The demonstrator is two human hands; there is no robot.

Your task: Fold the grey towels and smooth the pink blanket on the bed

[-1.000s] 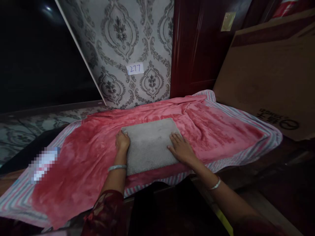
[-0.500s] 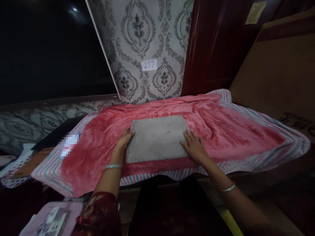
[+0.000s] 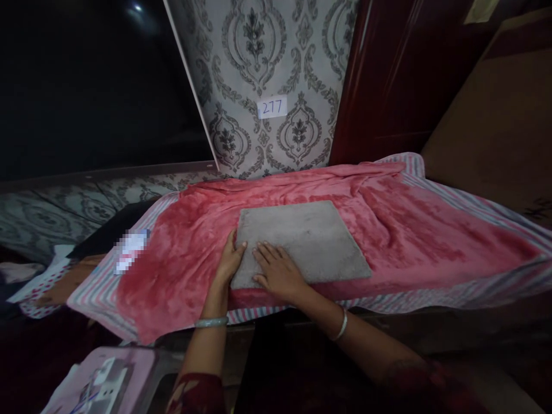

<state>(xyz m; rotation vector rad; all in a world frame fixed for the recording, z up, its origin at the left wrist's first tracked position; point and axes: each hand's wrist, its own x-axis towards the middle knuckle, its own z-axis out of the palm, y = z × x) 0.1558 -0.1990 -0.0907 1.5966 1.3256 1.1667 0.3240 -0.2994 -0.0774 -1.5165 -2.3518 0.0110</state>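
Observation:
A folded grey towel [image 3: 308, 238] lies flat on a pink fleece blanket [image 3: 414, 230] with striped edges. My left hand [image 3: 230, 261] rests against the towel's near left edge, fingers stretched out, thumb on the towel. My right hand [image 3: 278, 273] lies flat on the towel's near left corner, fingers spread, close beside the left hand. Both wrists wear silver bangles.
Patterned wallpaper with a paper label "277" [image 3: 272, 107] stands behind. A dark red wooden door [image 3: 388, 80] and a brown cardboard sheet [image 3: 495, 115] are at the right. A dark screen [image 3: 86, 86] fills the left. A pink object [image 3: 101, 382] sits at lower left.
My right hand has slid from the towel's right edge across to its near left corner, beside the left hand. The view has shifted to the left.

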